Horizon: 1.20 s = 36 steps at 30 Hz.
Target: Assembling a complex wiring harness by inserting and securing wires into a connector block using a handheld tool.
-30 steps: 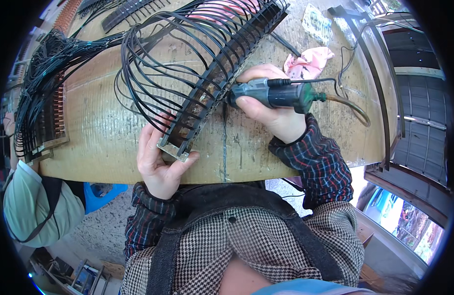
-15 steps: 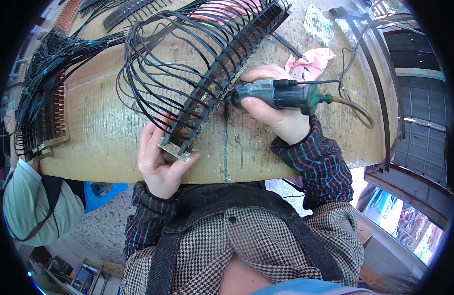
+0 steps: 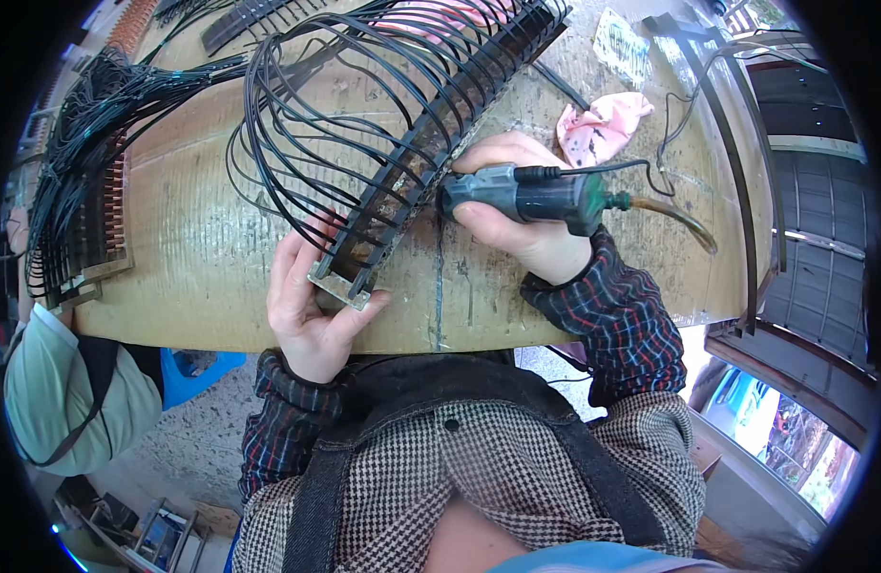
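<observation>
My left hand (image 3: pixel 310 304) grips the near end of a long, narrow channel-shaped rack (image 3: pixel 387 199). Black wires (image 3: pixel 297 143) run out of the rack in a row and loop over to its left. The rack lies slanted, its far end up and to the right. My right hand (image 3: pixel 522 229) is wrapped round a grey and black handheld power tool (image 3: pixel 517 194) with a green rear cap. A brownish hose (image 3: pixel 670 215) and a black cord trail from the tool's back. Its front end is against the rack's right side; the tip itself is hidden.
A stained pink cloth (image 3: pixel 614 119) lies right of the rack, near a small clear packet (image 3: pixel 620 48). At left sits another rack with copper-coloured pins (image 3: pixel 114 205) and bundled black wires. Black strips (image 3: pixel 732 162) follow the table's right side. A person's pale sleeve (image 3: pixel 54 392) shows at left.
My right hand and the tool have shifted slightly left and down along the rack's side. The hose has swung a little with it. My left hand keeps its hold.
</observation>
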{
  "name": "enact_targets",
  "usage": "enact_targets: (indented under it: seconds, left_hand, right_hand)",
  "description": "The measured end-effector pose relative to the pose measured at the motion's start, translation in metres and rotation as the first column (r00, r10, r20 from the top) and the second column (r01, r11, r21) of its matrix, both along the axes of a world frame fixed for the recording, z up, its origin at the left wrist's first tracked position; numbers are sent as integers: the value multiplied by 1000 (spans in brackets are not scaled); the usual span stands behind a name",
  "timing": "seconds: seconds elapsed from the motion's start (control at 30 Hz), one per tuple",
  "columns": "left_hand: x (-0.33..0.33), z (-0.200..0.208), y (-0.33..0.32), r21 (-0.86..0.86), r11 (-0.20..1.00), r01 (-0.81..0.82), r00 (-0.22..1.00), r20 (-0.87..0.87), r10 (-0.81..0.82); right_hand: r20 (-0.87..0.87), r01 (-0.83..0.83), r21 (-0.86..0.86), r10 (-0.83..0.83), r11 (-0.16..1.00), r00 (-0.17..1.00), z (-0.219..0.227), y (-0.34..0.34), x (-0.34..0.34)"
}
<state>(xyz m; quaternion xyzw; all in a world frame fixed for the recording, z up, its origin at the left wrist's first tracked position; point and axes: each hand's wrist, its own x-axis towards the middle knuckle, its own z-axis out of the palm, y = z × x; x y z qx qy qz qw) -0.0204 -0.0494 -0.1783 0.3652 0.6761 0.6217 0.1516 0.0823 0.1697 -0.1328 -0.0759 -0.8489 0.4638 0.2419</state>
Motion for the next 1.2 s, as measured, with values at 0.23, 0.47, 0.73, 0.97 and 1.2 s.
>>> enact_targets:
  seconds: [0.23, 0.47, 0.73, 0.97, 1.2]
  left_hand:
    - [-1, 0, 0, -6, 1000, 2, 1000, -9, -2]
    - [2, 4, 4, -18, 1000, -3, 999, 35, 4]
    - [3, 3, 11, 26, 1000, 3, 998, 57, -4]
    - [4, 3, 11, 32, 999, 6, 996, 85, -8]
    - [5, 3, 12, 34, 999, 2, 996, 85, -5]
  right_hand:
    - [8, -4, 2, 4, 1000, 1000, 0, -1, 0]
    - [-19, 25, -20, -25, 999, 999, 1, 0, 2]
    - [-50, -2, 37, 3, 999, 999, 7, 0, 2]
    - [38, -45, -21, 46, 999, 998, 4, -3, 3]
    - [34, -43, 5, 43, 999, 999, 4, -3, 3]
